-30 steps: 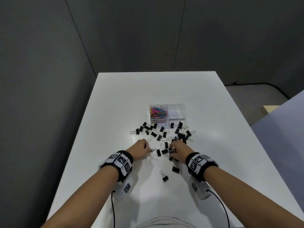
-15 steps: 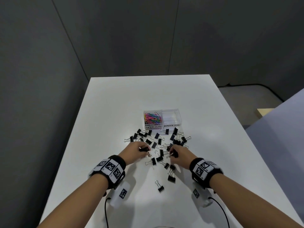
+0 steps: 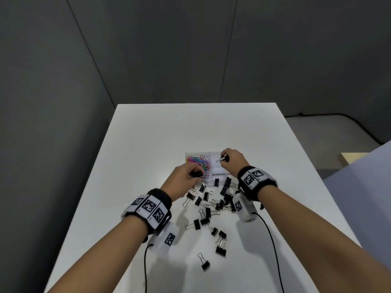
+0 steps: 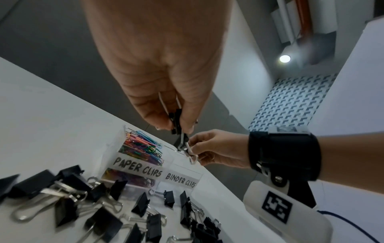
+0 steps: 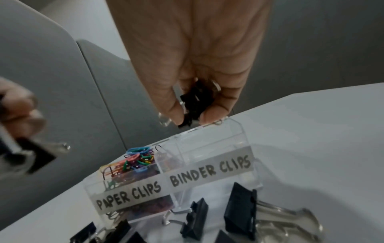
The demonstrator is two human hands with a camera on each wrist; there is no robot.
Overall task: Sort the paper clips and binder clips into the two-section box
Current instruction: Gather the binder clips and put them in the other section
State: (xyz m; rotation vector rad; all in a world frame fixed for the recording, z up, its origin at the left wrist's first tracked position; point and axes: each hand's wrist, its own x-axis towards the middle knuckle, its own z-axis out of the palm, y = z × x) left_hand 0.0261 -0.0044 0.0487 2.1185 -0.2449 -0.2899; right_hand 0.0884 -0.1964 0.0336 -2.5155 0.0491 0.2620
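A clear two-section box (image 3: 213,175) (image 4: 182,174) (image 5: 209,171) stands mid-table, labelled PAPER CLIPS and BINDER CLIPS. Colourful paper clips (image 3: 197,162) (image 4: 141,146) (image 5: 135,162) fill its left section; the right section looks bare. My right hand (image 3: 223,160) (image 5: 191,117) pinches black binder clips (image 3: 224,159) (image 5: 194,102) over the right section. My left hand (image 3: 195,174) (image 4: 176,128) pinches black binder clips (image 4: 176,120) just in front of the box's left section. Several loose binder clips (image 3: 208,212) (image 4: 145,205) (image 5: 239,212) lie scattered in front of the box.
The white table (image 3: 148,144) has edges close on the left and right, with grey partition walls behind and to the left. Cables (image 3: 273,246) trail from both wrist units across the near table.
Both hands have lifted off the clip pile and moved forward to the box, each carrying binder clips; the right one now hangs over the right section.
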